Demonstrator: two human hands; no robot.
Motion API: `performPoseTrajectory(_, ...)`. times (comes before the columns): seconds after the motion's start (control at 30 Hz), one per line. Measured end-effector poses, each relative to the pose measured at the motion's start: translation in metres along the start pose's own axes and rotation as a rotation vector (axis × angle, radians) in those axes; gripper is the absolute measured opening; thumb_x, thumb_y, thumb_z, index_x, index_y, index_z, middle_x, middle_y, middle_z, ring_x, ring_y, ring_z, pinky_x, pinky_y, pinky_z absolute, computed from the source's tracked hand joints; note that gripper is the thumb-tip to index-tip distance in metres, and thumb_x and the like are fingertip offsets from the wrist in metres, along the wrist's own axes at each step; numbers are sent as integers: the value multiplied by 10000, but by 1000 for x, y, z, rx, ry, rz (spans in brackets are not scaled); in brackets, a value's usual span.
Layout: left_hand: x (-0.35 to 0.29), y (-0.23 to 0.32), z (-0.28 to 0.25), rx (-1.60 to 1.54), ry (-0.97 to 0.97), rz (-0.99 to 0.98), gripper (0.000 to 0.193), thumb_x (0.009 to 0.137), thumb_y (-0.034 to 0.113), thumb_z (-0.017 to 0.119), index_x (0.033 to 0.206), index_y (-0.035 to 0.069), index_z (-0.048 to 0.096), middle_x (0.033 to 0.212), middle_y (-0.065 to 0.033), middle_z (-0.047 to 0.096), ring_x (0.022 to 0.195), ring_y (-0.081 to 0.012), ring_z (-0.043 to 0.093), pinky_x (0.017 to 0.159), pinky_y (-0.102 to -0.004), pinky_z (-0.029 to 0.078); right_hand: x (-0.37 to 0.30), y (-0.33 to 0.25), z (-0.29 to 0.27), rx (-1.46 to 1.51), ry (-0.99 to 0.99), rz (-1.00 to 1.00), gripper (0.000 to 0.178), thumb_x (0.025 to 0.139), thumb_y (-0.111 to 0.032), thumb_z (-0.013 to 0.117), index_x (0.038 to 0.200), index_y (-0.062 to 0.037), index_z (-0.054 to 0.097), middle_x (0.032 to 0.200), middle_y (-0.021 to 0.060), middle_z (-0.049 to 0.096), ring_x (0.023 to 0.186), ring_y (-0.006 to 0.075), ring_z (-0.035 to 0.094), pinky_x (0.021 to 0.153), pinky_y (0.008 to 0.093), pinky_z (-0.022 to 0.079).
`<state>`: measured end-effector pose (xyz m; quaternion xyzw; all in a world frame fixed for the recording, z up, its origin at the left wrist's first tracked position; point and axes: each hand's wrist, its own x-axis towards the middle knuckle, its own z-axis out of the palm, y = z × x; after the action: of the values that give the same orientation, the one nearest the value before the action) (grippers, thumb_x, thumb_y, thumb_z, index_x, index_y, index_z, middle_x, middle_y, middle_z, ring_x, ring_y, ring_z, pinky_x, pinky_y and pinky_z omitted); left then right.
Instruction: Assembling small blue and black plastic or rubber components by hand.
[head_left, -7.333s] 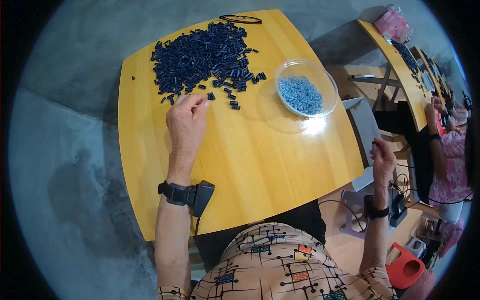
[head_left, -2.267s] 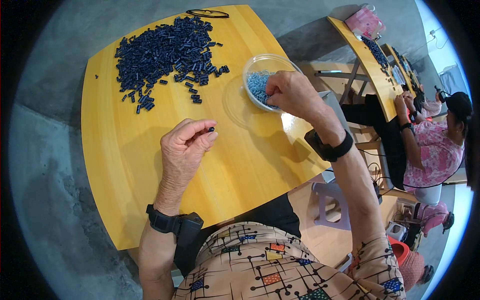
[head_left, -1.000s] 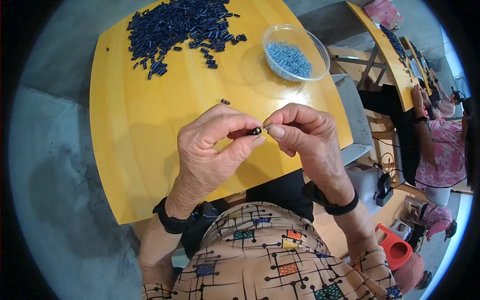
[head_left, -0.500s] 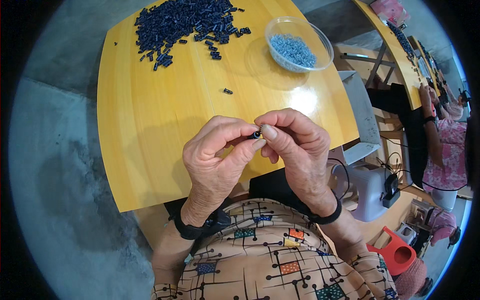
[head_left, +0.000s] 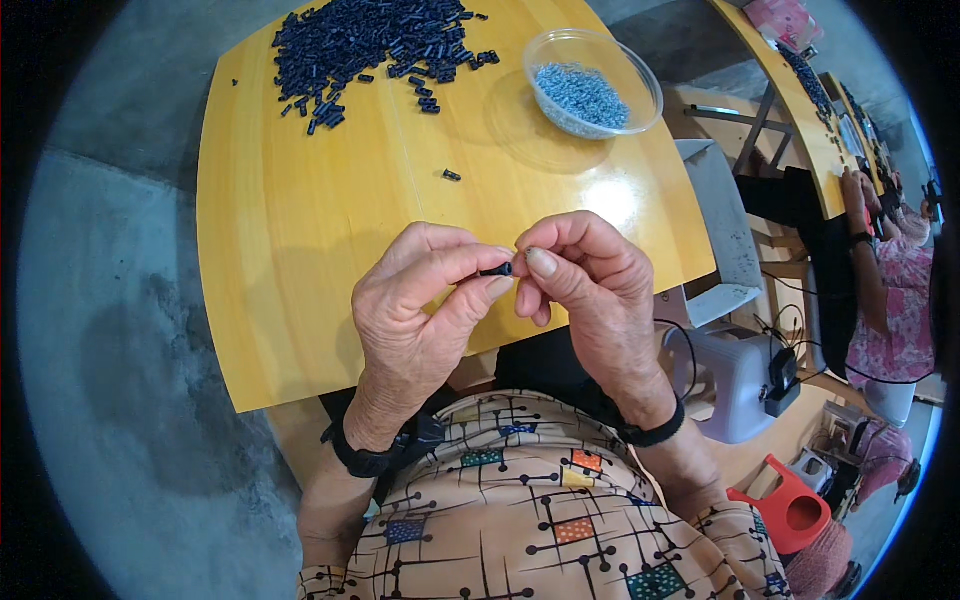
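My left hand (head_left: 405, 300) pinches a small black plastic tube (head_left: 497, 269) between thumb and forefinger, its open end toward my right hand. Close beside that end, my right hand (head_left: 590, 275) has thumb and forefinger pressed together; whatever tiny piece they may hold is mostly hidden. A single black part (head_left: 452, 175) lies on the yellow wooden table (head_left: 290, 250) beyond my hands. Farther back is a large heap of similar black parts (head_left: 370, 45). To its right stands a clear round bowl (head_left: 645, 105) of small silvery pieces (head_left: 582, 95), too fine to make out singly.
Right of the table are a grey open box (head_left: 722, 220), a pale plastic stool (head_left: 725, 375) with black cables and a red stool (head_left: 790, 505). At the far right another person (head_left: 885, 290) sits at a second table (head_left: 790, 110) with black parts on it.
My hands have drawn slightly apart, leaving a small gap between the tube and my right fingertips. A ridged silvery bit seen there before is now barely visible. The view has shifted slightly.
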<state>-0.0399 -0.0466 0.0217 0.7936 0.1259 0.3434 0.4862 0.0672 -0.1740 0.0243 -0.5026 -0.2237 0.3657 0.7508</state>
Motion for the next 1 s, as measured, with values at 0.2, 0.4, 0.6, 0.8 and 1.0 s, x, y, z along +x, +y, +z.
performPoseTrajectory(0.2,1,2,-2,-9,-21,-3,169,735,-7,751,891,26,696,834,-74,637,760,-167,625,646,-259,500,-4,-3,-2,-20,18,51,148,902,-45,623,1036,12,651,801,40,651,670,67,602,580,184,482)
performPoseTrajectory(0.4,-1,3,-2,-19,-51,11,157,741,-18,745,886,18,696,827,-76,647,744,-156,633,634,-252,502,-8,-4,-4,-116,33,25,181,894,-35,628,1066,14,657,817,39,658,689,64,606,590,181,479)
performPoseTrajectory(0.6,-2,6,-1,19,-65,19,162,735,-25,746,884,12,697,816,-79,654,720,-153,641,618,-250,507,-11,-5,2,-293,95,-99,228,864,10,645,1091,17,644,821,41,661,692,67,603,603,191,485)
performPoseTrajectory(0.8,-6,9,-1,38,-77,-17,183,720,2,772,883,-3,689,826,-88,663,754,-163,632,649,-255,496,-13,1,0,-426,96,-194,276,827,56,650,1097,-2,647,803,40,666,697,73,604,628,205,500)
performPoseTrajectory(1.0,-6,8,-2,115,-62,51,163,708,-14,766,847,17,688,782,-86,656,674,-173,645,585,-265,515,-11,-3,-1,-640,30,-330,297,809,57,655,1094,-29,653,778,63,661,694,102,628,624,228,512)
